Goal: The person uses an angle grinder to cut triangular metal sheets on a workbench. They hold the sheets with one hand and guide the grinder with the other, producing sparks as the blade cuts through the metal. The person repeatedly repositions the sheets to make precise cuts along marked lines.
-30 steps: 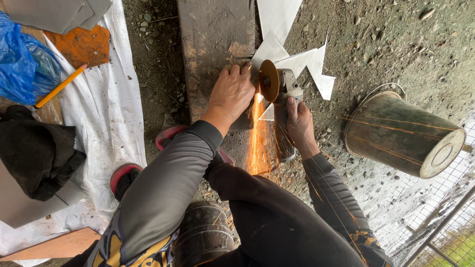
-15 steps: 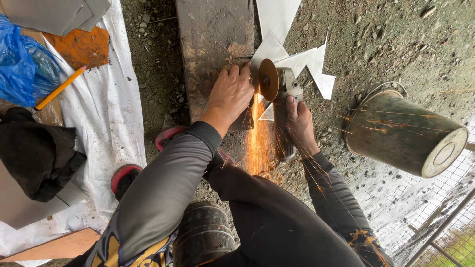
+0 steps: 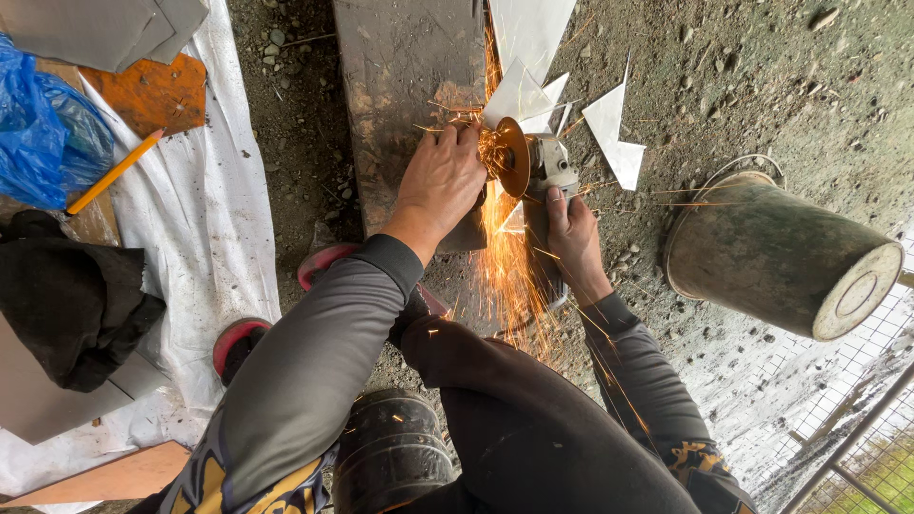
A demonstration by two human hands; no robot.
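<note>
Head view: left hand flat, pressing metal plate; right hand gripping angle grinder, sparks flying near.

The plate was dull, rust-stained metal. The disc looked orange and abrasive. The offcuts were smooth and white. The bucket was grimy and matt. The sheet was crinkled white plastic. The ground was rough gravel.
</note>
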